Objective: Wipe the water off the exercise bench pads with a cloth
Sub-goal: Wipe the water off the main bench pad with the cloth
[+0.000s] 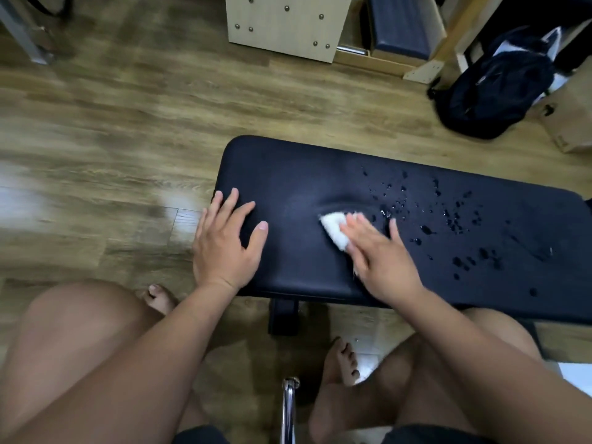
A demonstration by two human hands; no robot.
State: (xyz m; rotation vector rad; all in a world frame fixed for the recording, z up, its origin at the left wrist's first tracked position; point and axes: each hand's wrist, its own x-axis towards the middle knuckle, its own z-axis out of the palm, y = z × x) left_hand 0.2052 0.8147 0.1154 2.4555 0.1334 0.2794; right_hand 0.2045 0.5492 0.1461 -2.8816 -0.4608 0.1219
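Black bench pad (pixel 288 187), water droplets (pixel 426 230), white cloth (pixel 333 225)

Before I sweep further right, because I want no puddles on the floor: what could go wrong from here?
The cloth under your right hand is small, and the water droplets spread widely to its right, so it may soak through and only smear them. Those close to the bench pad's near edge could get pushed off onto the wood floor beside your bare foot, a possible slip.

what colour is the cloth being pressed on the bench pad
White: the small crumpled cloth under the right hand, seen in the head view.
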